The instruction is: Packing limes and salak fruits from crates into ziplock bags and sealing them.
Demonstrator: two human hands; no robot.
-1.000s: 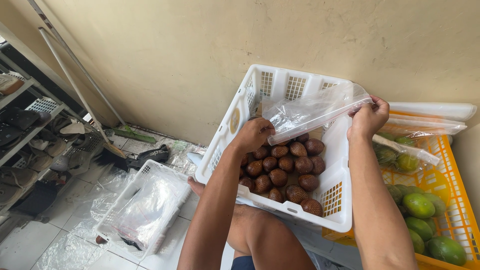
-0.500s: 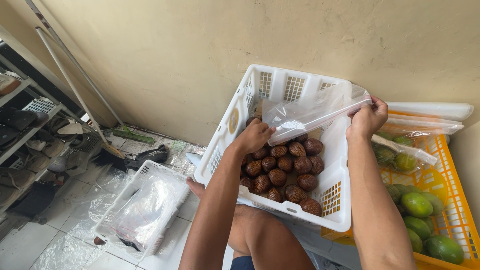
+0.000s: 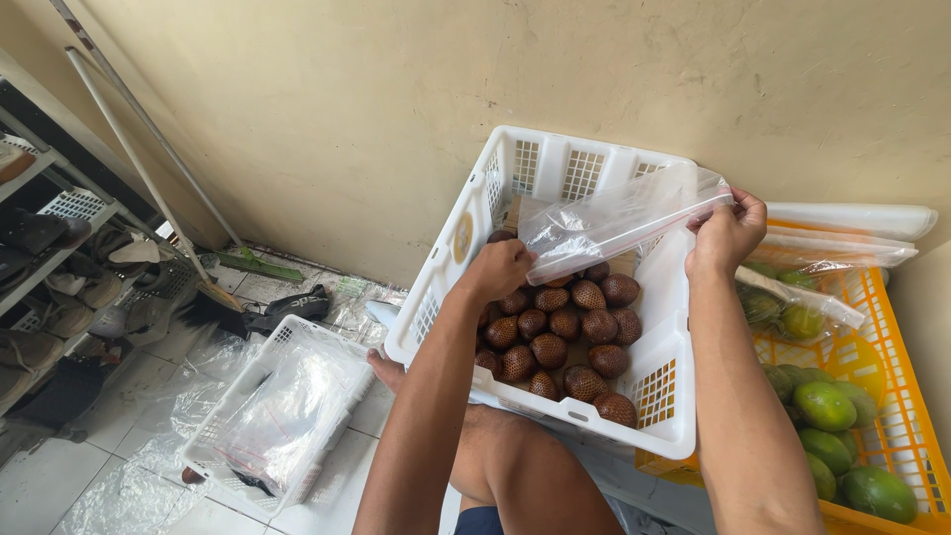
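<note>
Head view: both hands pinch a clear zip-top plastic bag above the white slotted plastic crate of brown scaly fruit. The left hand has risen slightly off the fruit; the right hand stays at the far corner, so the bag remains stretched, empty.

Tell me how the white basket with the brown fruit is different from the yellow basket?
The white basket holds brown, scaly fruit; the yellow basket holds smooth green fruit. The white basket rests tilted on the person's knee, while the yellow basket lies flatter beside it. Both hands hold a clear bag over the white one. Both baskets are plastic with grid holes.
</note>
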